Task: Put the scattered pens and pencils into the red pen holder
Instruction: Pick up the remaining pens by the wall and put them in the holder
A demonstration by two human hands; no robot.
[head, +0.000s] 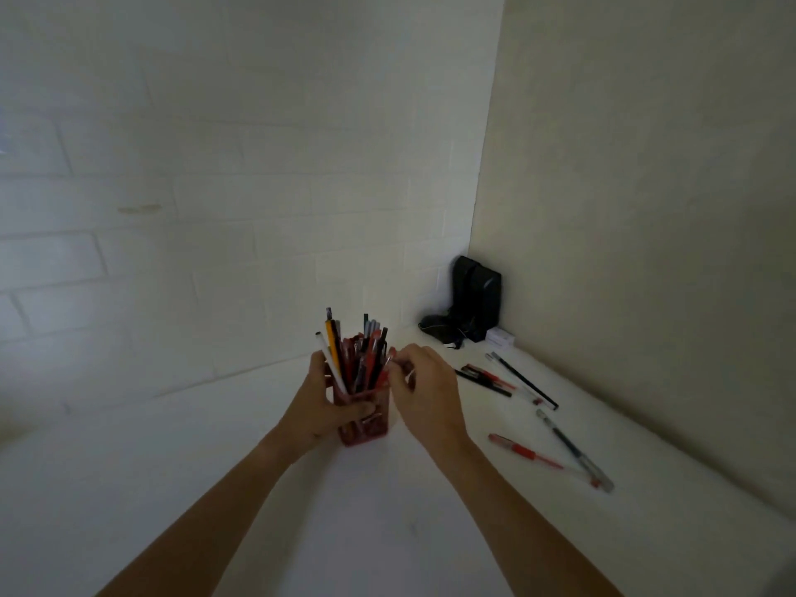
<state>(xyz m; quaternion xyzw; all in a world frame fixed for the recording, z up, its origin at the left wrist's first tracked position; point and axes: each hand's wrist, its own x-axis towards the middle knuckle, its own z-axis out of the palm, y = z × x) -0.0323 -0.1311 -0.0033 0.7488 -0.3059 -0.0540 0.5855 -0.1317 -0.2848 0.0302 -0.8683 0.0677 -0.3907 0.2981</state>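
Red mesh pen holder (364,428) gripped by left hand (321,402), slim pens (357,359) upright

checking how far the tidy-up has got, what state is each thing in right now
red pen holder: upright on the table, packed with pens, gripped by the left hand
left hand: closed around the holder
right hand: at the holder's rim, fingers pinched on a pen there
loose pens: lying flat on the table, five or so still out
black bag: standing upright in the corner
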